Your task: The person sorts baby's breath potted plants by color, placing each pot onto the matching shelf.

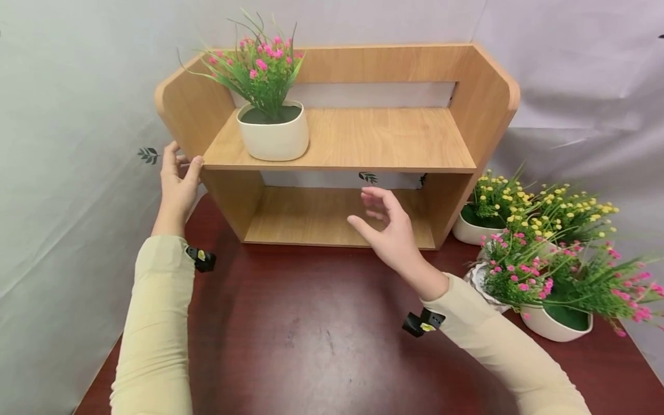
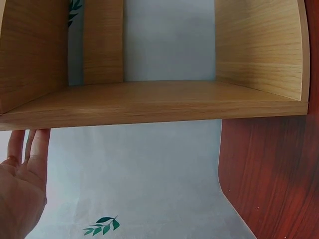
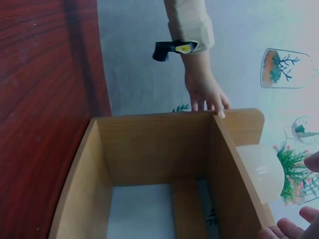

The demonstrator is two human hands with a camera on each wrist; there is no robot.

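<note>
A two-tier wooden shelf (image 1: 384, 135) stands on the table. On its upper board, toward the left, sits a white pot of pink flowers (image 1: 275, 135). My left hand (image 1: 177, 187) touches the shelf's left side, thumb at the front edge by the upper board. Its fingers (image 2: 41, 147) lie fairly straight against the outer face in the left wrist view. My right hand (image 1: 389, 230) hovers in front of the lower compartment, fingers spread and loosely bent, with nothing in them. The right wrist view shows only some of its fingertips, near the shelf's front edge.
Right of the shelf, several white pots with yellow flowers (image 1: 560, 207) and pink flowers (image 1: 524, 271) crowd together on the dark red table (image 1: 311, 346). A pale wall covering (image 1: 67, 144) with leaf prints hangs behind and to the left.
</note>
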